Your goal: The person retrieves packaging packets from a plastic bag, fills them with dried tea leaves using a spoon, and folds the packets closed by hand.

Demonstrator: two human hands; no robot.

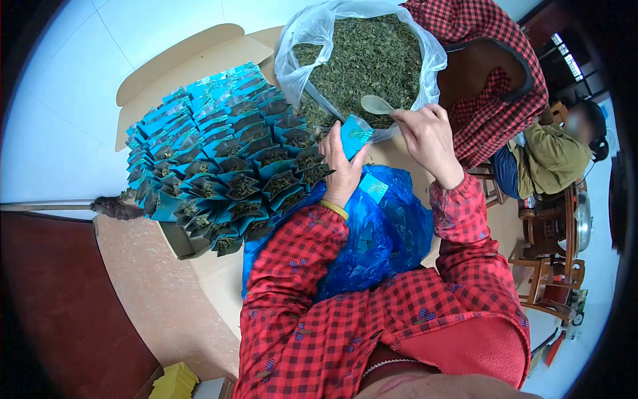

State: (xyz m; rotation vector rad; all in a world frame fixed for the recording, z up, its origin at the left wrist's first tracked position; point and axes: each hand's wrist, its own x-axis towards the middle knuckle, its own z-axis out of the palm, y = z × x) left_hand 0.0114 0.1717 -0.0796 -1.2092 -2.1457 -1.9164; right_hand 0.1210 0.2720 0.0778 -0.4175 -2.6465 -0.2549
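My left hand [341, 166] is closed on a small teal packet [355, 136], held at the near edge of a clear plastic bag. Between the fingers of my right hand [428, 138] is a pale spoon [377, 104], its bowl above the dried leaves. Dark green dried leaves [369, 56] fill the large clear plastic bag [433, 63]. To the left of my left hand stand many teal packets [226, 149] in tight rows, several with leaves showing at their open tops. Below my hands lies a blue plastic bag [392, 229] with a teal packet [373, 187] on it.
A cardboard flap [179, 60] rises behind the packet rows. Red-and-black checked cloth [492, 40] covers something beside the leaf bag. At the right a person [548, 156] sits near wooden furniture [548, 226]. A yellow object [174, 382] is at the bottom left.
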